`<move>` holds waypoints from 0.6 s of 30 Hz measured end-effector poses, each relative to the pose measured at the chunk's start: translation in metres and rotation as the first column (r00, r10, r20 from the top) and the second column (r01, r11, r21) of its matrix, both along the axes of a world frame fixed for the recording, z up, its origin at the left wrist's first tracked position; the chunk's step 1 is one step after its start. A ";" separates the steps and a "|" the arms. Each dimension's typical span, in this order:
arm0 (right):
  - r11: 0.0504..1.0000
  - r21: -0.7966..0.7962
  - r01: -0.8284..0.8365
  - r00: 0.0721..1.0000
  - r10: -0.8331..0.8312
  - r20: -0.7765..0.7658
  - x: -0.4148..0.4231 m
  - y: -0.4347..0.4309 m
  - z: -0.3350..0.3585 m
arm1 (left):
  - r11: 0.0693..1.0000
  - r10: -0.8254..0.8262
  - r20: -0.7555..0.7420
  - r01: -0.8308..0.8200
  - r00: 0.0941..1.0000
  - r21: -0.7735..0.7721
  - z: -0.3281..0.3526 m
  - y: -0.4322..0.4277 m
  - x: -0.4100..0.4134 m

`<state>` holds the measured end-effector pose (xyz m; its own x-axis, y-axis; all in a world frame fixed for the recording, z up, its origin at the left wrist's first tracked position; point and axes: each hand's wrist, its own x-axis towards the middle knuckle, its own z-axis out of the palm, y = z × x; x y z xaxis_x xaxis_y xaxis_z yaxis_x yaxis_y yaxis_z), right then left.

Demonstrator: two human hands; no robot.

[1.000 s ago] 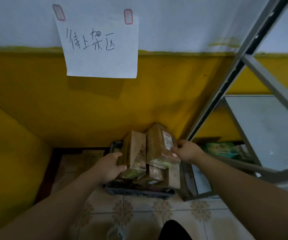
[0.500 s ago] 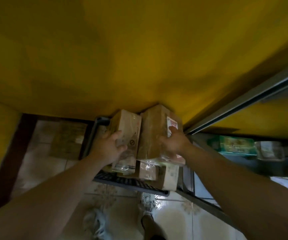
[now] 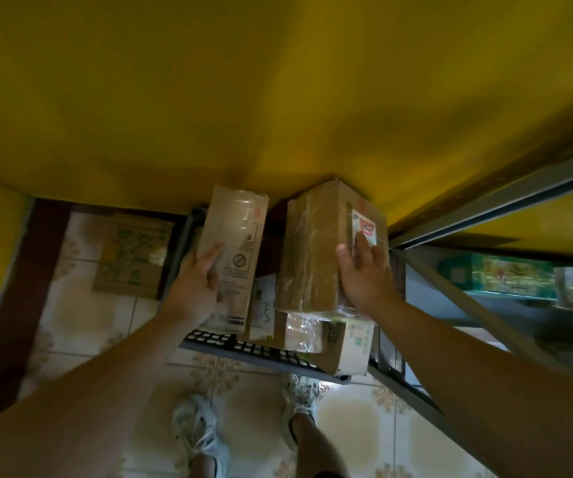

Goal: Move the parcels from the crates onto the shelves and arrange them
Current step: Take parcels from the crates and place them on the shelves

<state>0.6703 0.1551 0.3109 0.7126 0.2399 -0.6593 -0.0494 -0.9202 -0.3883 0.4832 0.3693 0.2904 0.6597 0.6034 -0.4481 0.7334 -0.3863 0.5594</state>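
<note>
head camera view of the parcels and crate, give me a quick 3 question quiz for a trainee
1. True or false: the left hand grips the slim parcel while the right hand grips the wider taped parcel.
2. The white label with red print is on: A) the slim parcel, B) the wider taped parcel, C) the floor tiles.
3. On which side of the crate, the person's left or right, does the metal shelf rack stand?

Key: 1 true; 2 B; 3 the right.
</note>
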 end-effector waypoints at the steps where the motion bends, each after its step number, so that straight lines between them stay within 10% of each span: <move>1: 1.000 -0.004 0.009 0.999 -0.008 0.031 0.000 0.001 -0.002 | 0.997 0.049 0.010 -0.049 0.999 0.052 0.001 0.005 -0.003; 7: 0.997 -0.019 0.069 0.994 -0.067 0.086 -0.003 0.004 -0.007 | 0.989 0.143 -0.394 -0.115 0.908 0.094 -0.004 0.020 -0.006; 18: 0.964 -0.053 0.259 0.964 -0.254 0.084 0.007 -0.008 -0.005 | 0.956 0.290 -0.167 -0.293 0.942 0.009 0.002 0.032 -0.013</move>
